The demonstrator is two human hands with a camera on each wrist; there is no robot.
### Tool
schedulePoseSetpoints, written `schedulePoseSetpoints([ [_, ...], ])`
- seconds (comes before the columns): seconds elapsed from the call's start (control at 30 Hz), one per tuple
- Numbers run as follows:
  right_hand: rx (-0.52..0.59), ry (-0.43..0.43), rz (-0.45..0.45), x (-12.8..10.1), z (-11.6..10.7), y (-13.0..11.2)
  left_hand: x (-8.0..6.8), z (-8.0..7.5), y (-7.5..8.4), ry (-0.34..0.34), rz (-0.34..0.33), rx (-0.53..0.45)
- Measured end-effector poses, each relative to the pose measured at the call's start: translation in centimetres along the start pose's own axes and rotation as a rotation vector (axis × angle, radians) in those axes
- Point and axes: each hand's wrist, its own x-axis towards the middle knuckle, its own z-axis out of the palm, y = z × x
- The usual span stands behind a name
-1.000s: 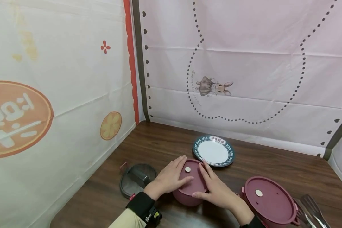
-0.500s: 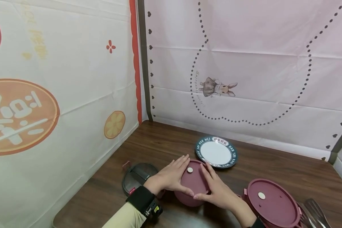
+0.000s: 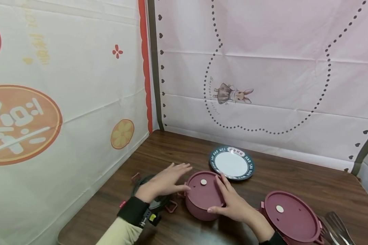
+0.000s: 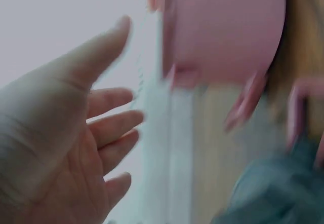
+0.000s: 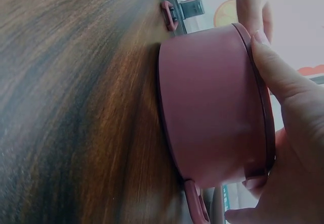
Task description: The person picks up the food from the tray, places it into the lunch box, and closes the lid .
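Observation:
A small maroon lidded container [image 3: 199, 199] stands on the brown table [image 3: 294, 180]. My right hand [image 3: 216, 194] rests on the right side of its lid, fingers straight, thumb along the near rim. In the right wrist view the right hand [image 5: 258, 110] spans the lid of the container [image 5: 212, 107], with the thumb tip at the rim. My left hand [image 3: 184, 177] hovers open just left of the container, above a dark grey lid with red clips [image 3: 159, 203]. In the blurred left wrist view the left hand [image 4: 129, 67] shows an empty open palm below the container [image 4: 223, 31].
A white plate with a dark lettered rim [image 3: 232, 162] lies just behind the small container. A larger maroon lidded container [image 3: 289, 216] stands at the right, with metal utensils [image 3: 337, 223] beyond it. Printed cloth walls close the left and back.
My left hand has come off the small container's lid and moved left over the grey lid. The right hand stays on the lid.

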Motion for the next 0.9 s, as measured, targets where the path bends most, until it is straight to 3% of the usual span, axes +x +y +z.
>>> schedulePoseSetpoints([
  [0.2,0.022,-0.001,0.009,0.0,0.0,0.0,-3.4,-2.8,-3.4,-0.029,-0.064,0.016],
  [0.33,0.029,0.0,0.009,0.0,0.0,0.0,-5.5,-2.9,-5.3,-0.077,-0.139,-0.025],
  [0.47,0.034,-0.001,0.007,0.0,0.0,0.0,-6.8,-2.1,-6.5,-0.111,-0.173,-0.05],
  [0.67,0.038,0.002,-0.006,0.0,0.1,0.2,-7.2,-1.2,-7.1,-0.083,-0.165,-0.067],
  [0.8,0.044,-0.003,-0.008,0.0,0.0,0.3,-6.9,-1.2,-6.2,-0.063,-0.201,-0.083],
  [0.9,0.049,-0.003,-0.005,0.0,-0.2,0.3,-5.9,-1.0,-5.1,-0.049,-0.175,-0.101],
])
